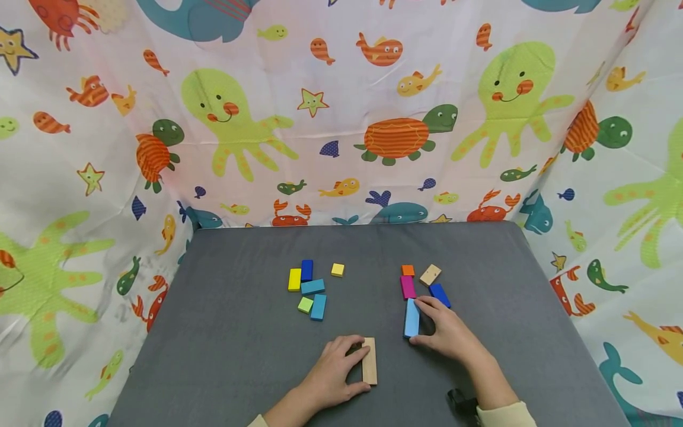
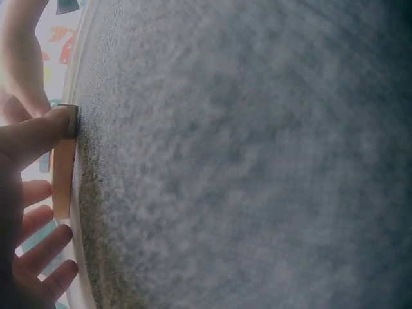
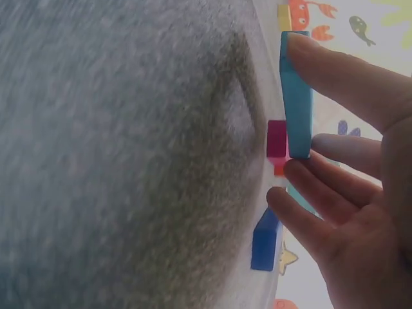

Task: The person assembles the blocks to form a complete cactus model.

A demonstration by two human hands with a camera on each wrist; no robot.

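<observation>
My left hand (image 1: 337, 375) pinches a long plain wooden block (image 1: 370, 363) by its ends near the table's front. In the left wrist view the thumb presses one end of this wooden block (image 2: 62, 177). Farther right, my right hand (image 1: 449, 333) holds a light blue block (image 1: 411, 319) lengthwise between thumb and fingertips. The right wrist view shows the thumb on one end of the light blue block (image 3: 298, 103). Just beyond it lie a magenta block (image 1: 408, 287) and a dark blue block (image 1: 440, 295). Whether the held blocks touch the table, I cannot tell.
Behind the right-hand group are an orange block (image 1: 408, 270) and a short wooden block (image 1: 430, 274). Several blue, yellow and green blocks, among them a teal block (image 1: 312, 287), lie left of centre on the grey table (image 1: 229, 338). A sea-animal curtain (image 1: 331, 130) hangs behind and beside it.
</observation>
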